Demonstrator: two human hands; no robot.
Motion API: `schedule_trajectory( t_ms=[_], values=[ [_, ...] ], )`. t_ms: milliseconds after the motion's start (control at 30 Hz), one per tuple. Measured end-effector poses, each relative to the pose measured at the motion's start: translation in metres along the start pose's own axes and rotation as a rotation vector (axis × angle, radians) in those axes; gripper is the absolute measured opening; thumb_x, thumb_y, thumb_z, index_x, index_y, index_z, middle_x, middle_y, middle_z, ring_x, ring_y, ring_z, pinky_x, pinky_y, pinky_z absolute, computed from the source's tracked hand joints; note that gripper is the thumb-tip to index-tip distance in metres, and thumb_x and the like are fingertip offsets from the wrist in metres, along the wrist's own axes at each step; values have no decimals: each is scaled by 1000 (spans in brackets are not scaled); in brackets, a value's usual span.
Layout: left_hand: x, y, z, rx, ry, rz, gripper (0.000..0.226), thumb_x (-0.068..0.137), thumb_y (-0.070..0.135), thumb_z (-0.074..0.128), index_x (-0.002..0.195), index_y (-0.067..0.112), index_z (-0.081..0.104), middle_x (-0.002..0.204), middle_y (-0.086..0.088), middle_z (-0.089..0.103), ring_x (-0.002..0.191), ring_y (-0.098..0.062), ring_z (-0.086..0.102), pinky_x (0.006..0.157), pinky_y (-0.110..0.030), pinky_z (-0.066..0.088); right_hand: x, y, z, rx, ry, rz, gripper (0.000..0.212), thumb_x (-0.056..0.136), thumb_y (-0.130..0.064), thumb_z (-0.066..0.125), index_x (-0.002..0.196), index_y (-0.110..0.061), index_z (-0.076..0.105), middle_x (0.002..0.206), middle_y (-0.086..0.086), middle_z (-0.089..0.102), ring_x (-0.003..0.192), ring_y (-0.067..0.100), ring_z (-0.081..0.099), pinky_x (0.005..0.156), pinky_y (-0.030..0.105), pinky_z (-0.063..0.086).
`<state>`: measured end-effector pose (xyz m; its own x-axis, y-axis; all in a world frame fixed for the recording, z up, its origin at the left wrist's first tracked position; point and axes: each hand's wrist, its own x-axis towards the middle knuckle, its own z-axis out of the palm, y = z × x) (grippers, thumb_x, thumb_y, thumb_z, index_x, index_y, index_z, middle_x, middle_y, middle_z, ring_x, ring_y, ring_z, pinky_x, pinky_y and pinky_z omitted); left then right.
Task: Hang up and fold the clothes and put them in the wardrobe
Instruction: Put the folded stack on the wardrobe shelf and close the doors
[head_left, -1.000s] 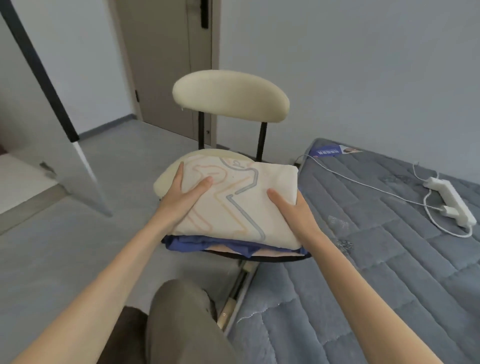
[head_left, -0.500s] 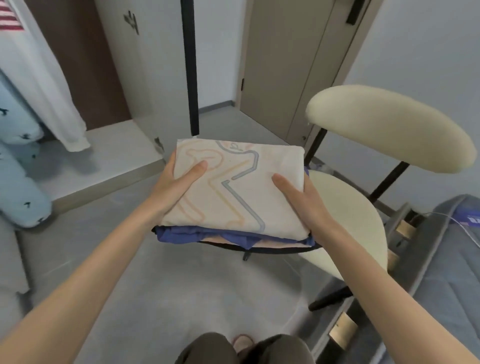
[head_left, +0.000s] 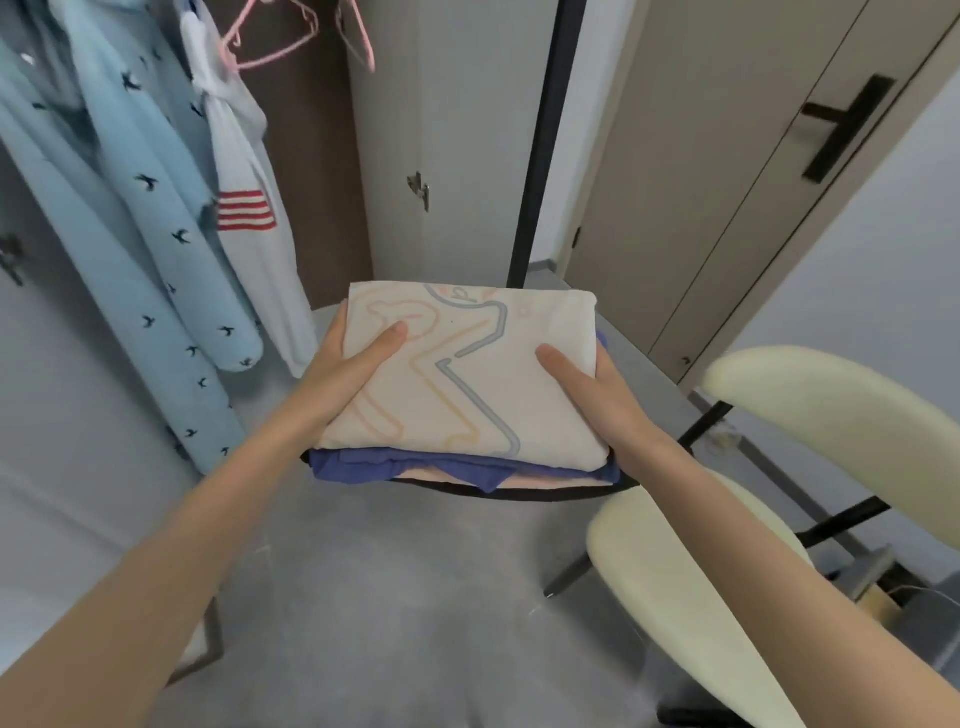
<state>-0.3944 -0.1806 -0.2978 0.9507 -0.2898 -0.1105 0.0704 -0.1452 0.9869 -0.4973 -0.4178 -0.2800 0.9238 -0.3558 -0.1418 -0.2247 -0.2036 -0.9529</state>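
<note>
I hold a stack of folded clothes (head_left: 467, 374) in front of me, above the grey floor. Its top piece is cream with orange, yellow and blue line drawings; blue, peach and black layers show underneath. My left hand (head_left: 348, 364) grips the stack's left side, thumb on top. My right hand (head_left: 592, 389) grips the right side the same way. The open wardrobe (head_left: 311, 171) lies ahead on the left, with light blue bird-print garments (head_left: 150, 218) and a white garment with red stripes (head_left: 249, 208) hanging inside.
Pink hangers (head_left: 270, 47) hang at the wardrobe's top. A grey wardrobe door (head_left: 447, 145) with a black edge stands open ahead. A beige room door (head_left: 727, 171) is behind it. A cream chair (head_left: 810, 415) stands at my right.
I lifted the stack off the chair and turned left with it; the wardrobe now fills the left of the view and the chair has slid to the right. Both grips are unchanged.
</note>
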Motion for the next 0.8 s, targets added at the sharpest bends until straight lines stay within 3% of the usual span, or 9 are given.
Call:
schedule_trajectory(
  t_ms=[100, 200, 267, 333, 400, 467, 600, 700, 800],
  values=[
    [7, 64, -35, 27, 10, 34, 42, 81, 58, 63, 117, 55, 42, 106, 29, 60, 89, 12, 60, 68, -10, 45, 7, -69, 5, 32, -42, -34, 46, 92, -43, 59, 134, -32, 43, 120, -5, 63, 109, 16, 61, 96, 40, 49],
    [18, 125, -67, 43, 34, 74, 39, 81, 57, 63, 112, 56, 40, 104, 27, 58, 85, 11, 61, 64, -8, 47, 16, -135, 9, 70, -71, -80, 29, 92, -41, 60, 118, -38, 48, 111, -11, 63, 100, 9, 62, 79, 25, 51],
    [26, 159, -87, 32, 22, 110, 61, 79, 59, 64, 132, 46, 37, 117, 19, 57, 101, 1, 60, 83, -16, 49, 23, -175, 10, 82, -82, -119, 18, 93, -39, 59, 108, -41, 48, 106, -13, 62, 94, 4, 62, 70, 19, 50],
    [35, 191, -105, 37, 11, 153, 78, 77, 60, 66, 142, 36, 33, 129, 12, 55, 115, -10, 57, 102, -32, 45, 30, -212, 13, 93, -105, -158, 27, 94, -39, 58, 119, -35, 50, 112, -7, 64, 99, 10, 63, 78, 25, 52],
    [47, 220, -123, 43, 15, 194, 85, 73, 62, 68, 144, 33, 31, 134, 9, 53, 119, -12, 55, 106, -37, 42, 40, -244, 14, 93, -111, -186, 37, 94, -39, 57, 128, -28, 48, 119, -2, 63, 107, 17, 62, 89, 33, 51],
    [60, 249, -136, 63, 24, 211, 92, 73, 63, 69, 148, 33, 25, 141, 6, 47, 122, -14, 52, 106, -36, 42, 49, -275, 15, 95, -102, -218, 32, 95, -40, 56, 123, -30, 47, 120, -1, 62, 105, 17, 61, 84, 31, 50],
    [85, 307, -153, 40, 30, 295, 71, 82, 51, 67, 142, 26, 37, 126, 5, 61, 107, -11, 63, 74, -17, 54, 74, -328, 15, 96, -114, -286, 39, 96, -41, 53, 132, -26, 48, 131, 3, 55, 110, 21, 60, 88, 33, 51],
    [109, 346, -164, 78, -14, 368, 55, 86, 46, 64, 134, 24, 48, 121, 2, 66, 108, -13, 64, 81, -23, 53, 101, -362, 16, 118, -128, -332, 43, 97, -40, 52, 137, -23, 46, 129, 4, 59, 114, 23, 59, 97, 38, 49],
    [140, 379, -180, 94, -27, 412, 50, 88, 45, 63, 132, 22, 53, 120, 1, 67, 108, -14, 65, 90, -28, 51, 132, -396, 21, 147, -128, -382, 43, 98, -37, 52, 137, -21, 46, 126, 5, 62, 113, 24, 60, 89, 33, 51]
  ],
)
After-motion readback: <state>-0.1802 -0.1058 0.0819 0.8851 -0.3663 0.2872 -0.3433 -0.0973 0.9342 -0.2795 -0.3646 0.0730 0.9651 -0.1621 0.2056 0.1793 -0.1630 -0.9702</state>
